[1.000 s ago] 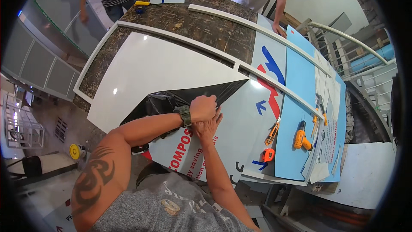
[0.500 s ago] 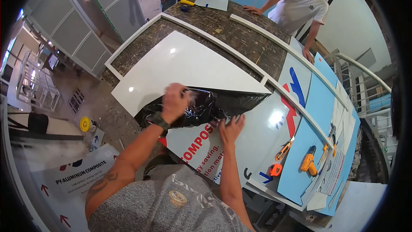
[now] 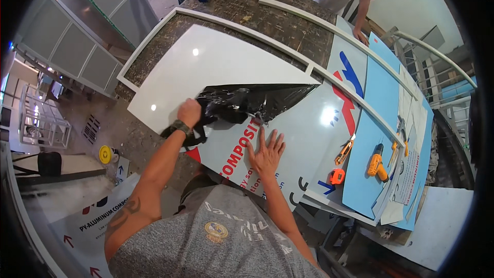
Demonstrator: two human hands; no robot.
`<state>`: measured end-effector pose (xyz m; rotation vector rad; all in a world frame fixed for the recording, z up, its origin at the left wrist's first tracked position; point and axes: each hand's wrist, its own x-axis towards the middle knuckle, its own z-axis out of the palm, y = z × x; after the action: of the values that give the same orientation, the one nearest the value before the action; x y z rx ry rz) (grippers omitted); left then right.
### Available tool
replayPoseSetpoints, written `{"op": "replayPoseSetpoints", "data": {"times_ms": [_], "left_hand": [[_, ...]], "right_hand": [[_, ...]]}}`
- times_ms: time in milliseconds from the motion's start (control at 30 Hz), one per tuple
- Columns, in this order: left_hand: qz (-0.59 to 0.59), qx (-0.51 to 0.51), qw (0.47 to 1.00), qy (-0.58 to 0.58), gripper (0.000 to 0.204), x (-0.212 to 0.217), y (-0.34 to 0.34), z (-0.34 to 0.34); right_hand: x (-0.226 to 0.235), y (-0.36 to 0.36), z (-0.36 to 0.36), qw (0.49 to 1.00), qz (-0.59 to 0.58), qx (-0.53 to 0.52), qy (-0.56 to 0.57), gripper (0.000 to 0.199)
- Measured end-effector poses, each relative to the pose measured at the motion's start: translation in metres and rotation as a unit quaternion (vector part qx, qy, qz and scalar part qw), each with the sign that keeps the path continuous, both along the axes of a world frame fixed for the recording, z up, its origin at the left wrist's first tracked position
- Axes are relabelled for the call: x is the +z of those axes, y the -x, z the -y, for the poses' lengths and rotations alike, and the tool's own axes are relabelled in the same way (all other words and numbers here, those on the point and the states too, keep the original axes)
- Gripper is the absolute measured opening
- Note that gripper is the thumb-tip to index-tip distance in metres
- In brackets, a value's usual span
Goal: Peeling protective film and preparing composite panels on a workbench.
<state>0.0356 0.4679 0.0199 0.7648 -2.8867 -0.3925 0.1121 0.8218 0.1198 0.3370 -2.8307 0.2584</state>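
Peeling step | we are gripping black protective film in closed left hand | right hand is pressing flat, open, on white composite panel | next: steady pull likely needed.

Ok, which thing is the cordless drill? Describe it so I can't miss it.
Start at the big worktable and follow it to the light-blue sheet on the person's right. The cordless drill lies on that sheet's near end. It is the bulkiest orange tool there, with a black tip, right of the small orange tape measure.

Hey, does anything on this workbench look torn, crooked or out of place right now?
Only the protective film: it is half peeled off the white panel, crumpled, black side up, gripped by the left hand. The right hand lies flat on the film's printed part.
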Motion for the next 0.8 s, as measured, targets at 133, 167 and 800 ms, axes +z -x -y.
{"op": "replayPoseSetpoints", "data": {"times_ms": [133, 167, 800], "left_hand": [[0.01, -0.252, 0.938, -0.236, 0.03, 0.165, -0.097, -0.342], [-0.036, -0.3, 0.904, -0.303, 0.032, 0.183, -0.107, -0.343], [-0.109, -0.117, 0.865, -0.476, 0.027, 0.256, -0.072, -0.158]], "right_hand": [[-0.021, -0.025, -0.014, 0.998, 0.047, -0.003, 0.051, 0.066], [-0.022, -0.042, -0.023, 0.996, 0.06, -0.01, 0.07, 0.065], [-0.051, -0.033, -0.098, 0.851, 0.139, -0.003, 0.507, 0.052]]}}
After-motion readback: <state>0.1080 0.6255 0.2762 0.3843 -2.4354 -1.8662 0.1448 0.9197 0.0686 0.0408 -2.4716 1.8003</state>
